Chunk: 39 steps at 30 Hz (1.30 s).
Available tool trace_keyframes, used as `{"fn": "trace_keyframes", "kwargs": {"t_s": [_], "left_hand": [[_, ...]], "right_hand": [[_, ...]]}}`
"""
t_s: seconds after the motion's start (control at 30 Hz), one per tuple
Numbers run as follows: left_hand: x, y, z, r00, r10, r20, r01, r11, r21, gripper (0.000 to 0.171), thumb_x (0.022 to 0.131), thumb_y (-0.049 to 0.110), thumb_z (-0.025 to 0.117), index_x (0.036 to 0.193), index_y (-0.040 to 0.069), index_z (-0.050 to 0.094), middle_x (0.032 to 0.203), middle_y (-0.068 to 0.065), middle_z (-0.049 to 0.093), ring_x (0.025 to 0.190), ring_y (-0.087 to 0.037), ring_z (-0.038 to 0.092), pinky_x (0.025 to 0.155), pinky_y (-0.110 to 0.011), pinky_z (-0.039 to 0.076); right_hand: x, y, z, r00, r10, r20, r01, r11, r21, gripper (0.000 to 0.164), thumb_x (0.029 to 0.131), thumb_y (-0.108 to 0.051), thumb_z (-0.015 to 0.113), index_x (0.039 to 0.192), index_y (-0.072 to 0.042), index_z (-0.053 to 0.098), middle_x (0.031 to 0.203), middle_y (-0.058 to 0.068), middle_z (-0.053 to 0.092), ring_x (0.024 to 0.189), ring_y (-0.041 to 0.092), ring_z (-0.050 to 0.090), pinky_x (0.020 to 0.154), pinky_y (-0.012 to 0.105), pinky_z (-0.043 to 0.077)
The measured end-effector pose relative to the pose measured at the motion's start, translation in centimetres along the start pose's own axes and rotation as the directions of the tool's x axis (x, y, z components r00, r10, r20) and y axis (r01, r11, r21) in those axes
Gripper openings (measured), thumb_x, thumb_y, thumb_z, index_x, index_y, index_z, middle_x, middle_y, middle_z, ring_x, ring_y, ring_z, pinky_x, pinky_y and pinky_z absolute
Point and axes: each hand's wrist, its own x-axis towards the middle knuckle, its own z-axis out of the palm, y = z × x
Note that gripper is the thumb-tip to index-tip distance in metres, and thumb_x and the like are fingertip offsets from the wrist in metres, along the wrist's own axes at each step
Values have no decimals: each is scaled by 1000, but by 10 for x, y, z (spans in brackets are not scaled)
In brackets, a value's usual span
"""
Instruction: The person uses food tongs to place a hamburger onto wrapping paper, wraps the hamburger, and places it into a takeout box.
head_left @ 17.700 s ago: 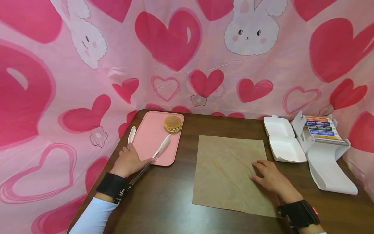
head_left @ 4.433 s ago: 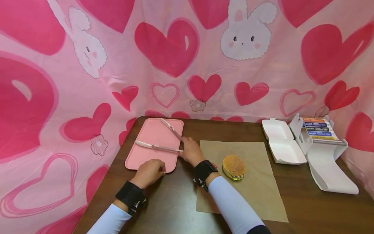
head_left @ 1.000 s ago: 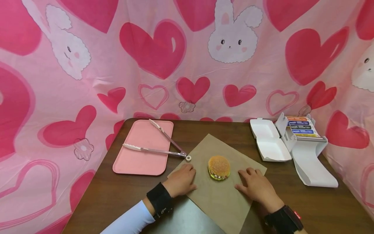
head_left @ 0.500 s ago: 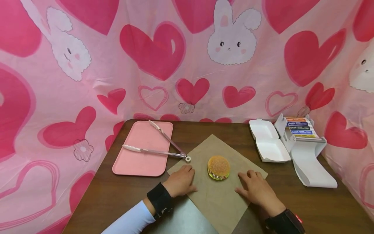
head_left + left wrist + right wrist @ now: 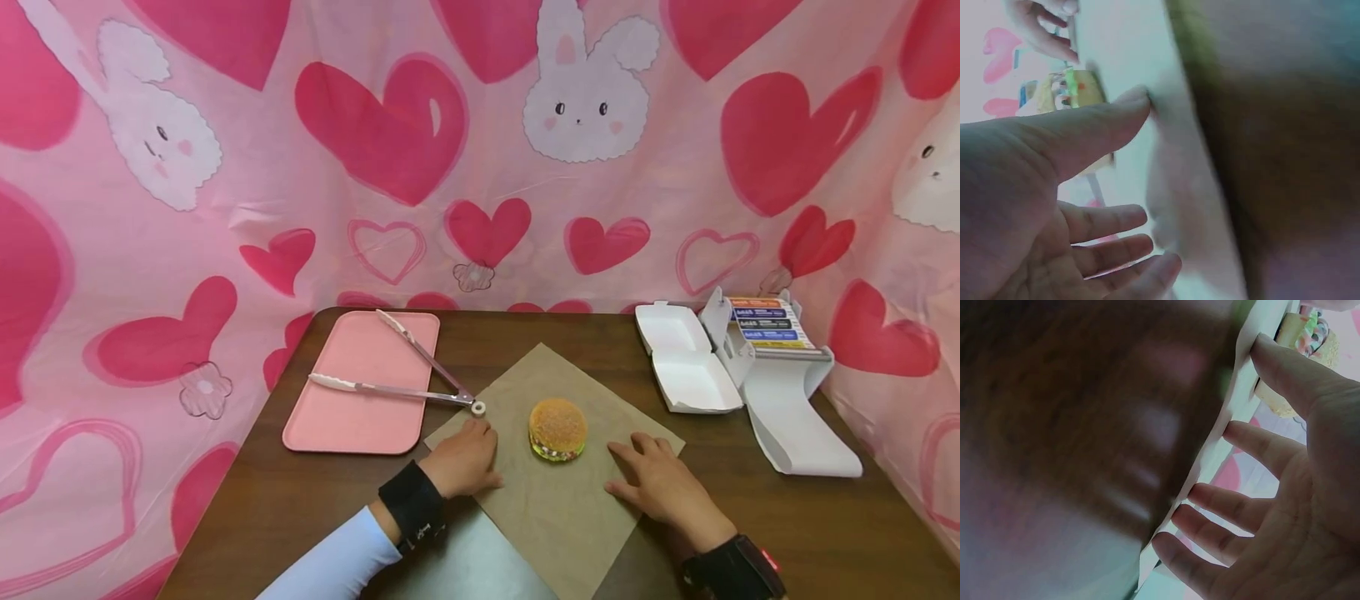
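Well to the left of the hamburger (image 5: 558,429), you have a pink tray (image 5: 337,417) lying flat on the dark wooden table (image 5: 247,533). Between that tray and the hamburger, metal tongs with pale tips (image 5: 412,392) lie spread apart, tips on the tray and ring end at the edge of the wrapping paper. Just left of the hamburger, your left hand (image 5: 465,457) rests on the paper, thumb and relaxed fingers apart. The hamburger itself sits upright near the middle of the brown wrapping paper (image 5: 558,525), which is turned cornerwise beneath it. Just to its right, your right hand (image 5: 667,487) touches the paper with thumb and fingers spread. Farther right and behind the hamburger stands an unlidded white clamshell box (image 5: 693,375), and just beside that, the white label dispenser (image 5: 772,333) trails a broad white strip (image 5: 802,433).
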Motion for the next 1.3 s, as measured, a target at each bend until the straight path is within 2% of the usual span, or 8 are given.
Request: {"fn": "trace_keyframes", "kwargs": {"t_s": [0.07,0.1,0.23,0.37,0.67,0.8,0.97,1.3], "left_hand": [[7,0,-2,1000,23,-8,-23,1000,1,54,79,34,86,111,-4,64,111,-15,57,109,-31,57,91,-39,53],[15,-8,6,998,51,-38,-50,999,13,54,81,36,84,112,-3,64,111,-15,58,108,-30,57,93,-39,52],[35,-11,-5,992,107,-69,-105,994,25,42,85,31,80,108,-1,65,104,-13,60,102,-29,58,93,-38,50],[56,-9,-32,997,75,-18,-75,996,-48,33,90,21,75,112,-2,66,102,-13,61,101,-29,58,92,-39,50],[118,-31,-47,998,34,53,-28,994,-105,34,94,11,66,124,-5,63,114,-16,63,111,-30,58,99,-40,48],[145,-39,-45,997,40,60,-33,992,-119,24,96,6,62,117,-4,65,105,-13,62,103,-28,58,92,-40,48],[175,-44,-35,998,42,49,-36,992,-120,24,98,7,60,120,-2,67,111,-15,67,109,-31,61,96,-41,49],[212,-56,1,994,-93,49,97,991,-90,31,97,13,57,126,6,68,127,-15,62,122,-34,51,104,-43,43]], "right_hand": [[1,1,1,1000,-1,-2,1,1000,-10,61,88,-44,76,136,-9,63,133,26,53,120,47,49,92,60,48],[1,1,1,1000,0,-2,0,1000,-14,60,88,-44,76,136,-10,63,133,26,53,120,46,49,91,60,48],[1,1,1,1000,4,-1,-4,1000,-17,60,88,-45,76,136,-10,63,133,25,54,120,46,50,91,59,49],[2,1,0,1000,7,-3,-7,1000,-18,60,88,-45,76,135,-10,64,132,25,54,119,46,50,91,60,48],[3,4,3,1000,15,-3,-15,999,-29,61,88,-48,74,136,-12,64,133,24,54,120,45,50,92,59,49],[3,4,4,1000,15,-19,-16,1000,-23,61,87,-47,75,135,-12,64,132,25,55,121,46,50,92,59,49],[1,4,2,998,10,-54,-12,999,-30,59,86,-44,78,133,-10,65,130,25,56,119,47,51,91,60,49],[2,2,7,999,28,-37,-30,999,-33,62,85,-46,78,135,-12,64,131,22,55,120,44,51,91,57,50]]}}
